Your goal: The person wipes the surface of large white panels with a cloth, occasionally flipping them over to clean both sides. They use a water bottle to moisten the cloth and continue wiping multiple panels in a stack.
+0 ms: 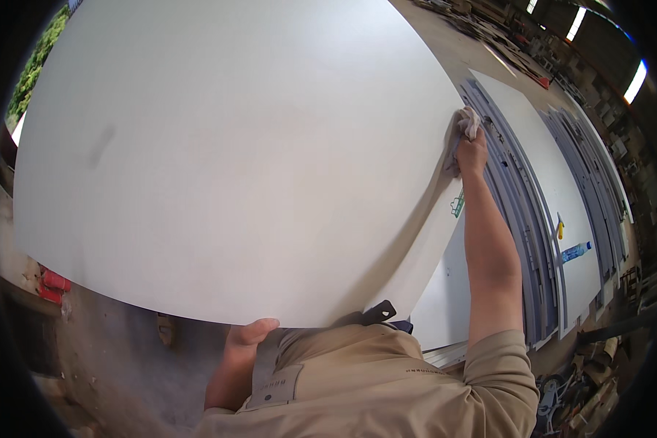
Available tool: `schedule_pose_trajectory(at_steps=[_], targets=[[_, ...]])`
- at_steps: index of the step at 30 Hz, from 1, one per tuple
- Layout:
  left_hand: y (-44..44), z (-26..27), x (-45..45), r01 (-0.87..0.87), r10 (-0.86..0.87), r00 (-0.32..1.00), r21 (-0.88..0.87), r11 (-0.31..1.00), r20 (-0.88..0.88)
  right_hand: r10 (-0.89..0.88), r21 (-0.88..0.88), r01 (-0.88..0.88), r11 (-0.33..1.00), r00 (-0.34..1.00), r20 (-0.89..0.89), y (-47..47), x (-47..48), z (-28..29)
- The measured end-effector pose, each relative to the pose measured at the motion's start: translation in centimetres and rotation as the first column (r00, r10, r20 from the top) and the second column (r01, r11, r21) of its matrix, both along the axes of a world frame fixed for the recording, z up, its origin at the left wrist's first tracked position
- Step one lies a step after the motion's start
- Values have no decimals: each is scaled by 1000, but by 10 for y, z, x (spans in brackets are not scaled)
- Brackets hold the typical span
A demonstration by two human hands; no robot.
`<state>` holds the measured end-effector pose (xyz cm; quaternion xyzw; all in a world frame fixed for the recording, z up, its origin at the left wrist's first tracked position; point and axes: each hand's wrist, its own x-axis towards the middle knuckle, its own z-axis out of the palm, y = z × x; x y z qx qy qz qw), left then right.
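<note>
A large white panel (241, 164) fills most of the view, with a faint grey smudge at its left. My right hand (472, 153) is closed on a crumpled whitish cloth (467, 122) at the panel's right edge. The panel's near edge rests against my left hand (254, 332), whose thumb lies over the top; the other fingers are hidden beneath. Close to my waist, a black object with a hole in its end (380, 312) lies over the near edge. Green printing shows near the right edge, below the cloth.
Stacked grey-edged panels (525, 219) stand at the right. A plastic bottle with a blue cap (576, 252) and a yellow-handled tool (560, 227) lie on a white panel there. Red objects (55, 284) sit low at the left. Flat sheets (487, 27) lie on the floor farther back.
</note>
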<state>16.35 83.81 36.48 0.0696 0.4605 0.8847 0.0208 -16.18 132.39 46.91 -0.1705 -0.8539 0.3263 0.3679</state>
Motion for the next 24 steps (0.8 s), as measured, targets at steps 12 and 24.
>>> schedule_pose_trajectory(at_steps=[12,24], targets=[[3,-5,-19,48,-47,998,-30,998,37,308,-438,-279,855,951,-5,131,21,82],[9,-15,-12,51,-51,998,-14,999,40,688,-461,-594,659,724,50,49,-7,184]])
